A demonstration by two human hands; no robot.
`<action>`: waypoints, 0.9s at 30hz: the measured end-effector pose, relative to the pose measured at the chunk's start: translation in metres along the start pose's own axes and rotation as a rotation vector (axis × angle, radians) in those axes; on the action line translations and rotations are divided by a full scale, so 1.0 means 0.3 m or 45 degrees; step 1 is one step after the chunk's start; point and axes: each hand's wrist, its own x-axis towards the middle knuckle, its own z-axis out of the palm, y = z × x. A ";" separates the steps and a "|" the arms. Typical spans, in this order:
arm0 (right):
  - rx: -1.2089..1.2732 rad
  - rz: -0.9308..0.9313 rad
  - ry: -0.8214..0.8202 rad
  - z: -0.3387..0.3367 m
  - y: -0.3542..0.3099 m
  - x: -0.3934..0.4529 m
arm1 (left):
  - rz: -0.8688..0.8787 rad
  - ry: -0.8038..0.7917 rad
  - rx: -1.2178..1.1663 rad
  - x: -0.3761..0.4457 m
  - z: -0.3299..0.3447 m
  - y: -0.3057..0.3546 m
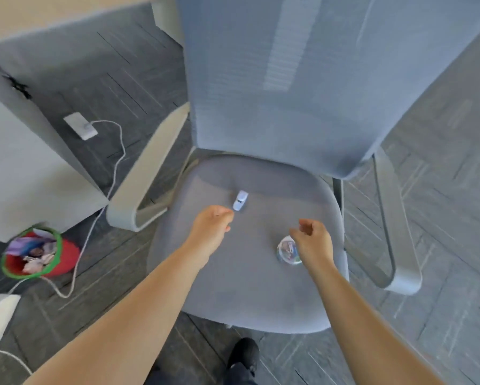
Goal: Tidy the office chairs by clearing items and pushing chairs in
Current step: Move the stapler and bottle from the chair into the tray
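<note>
A red bin (40, 252) with a green rim sits full on grey carpet (441, 218) beside a white cabinet (25, 168); a white cable (114, 173) trails from a floor adapter (80, 125).

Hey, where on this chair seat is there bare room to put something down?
The seat's front half, between the forearms and near the front edge, is bare. The middle is crowded: a small white object by the left hand, a round container under the right hand.
</note>
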 end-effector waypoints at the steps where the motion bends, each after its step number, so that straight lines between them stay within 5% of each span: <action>1: -0.036 0.020 0.001 -0.007 0.052 0.034 | -0.033 -0.003 0.009 0.026 0.041 -0.018; 11: -0.444 0.103 -0.210 0.154 0.343 0.232 | -0.219 -0.060 0.214 0.252 0.223 -0.202; 15: -0.599 0.055 -0.118 0.202 0.373 0.292 | -0.193 -0.040 0.205 0.337 0.223 -0.213; 27: -0.111 -0.064 0.059 0.286 0.211 0.465 | -0.068 0.094 0.436 0.674 0.198 -0.177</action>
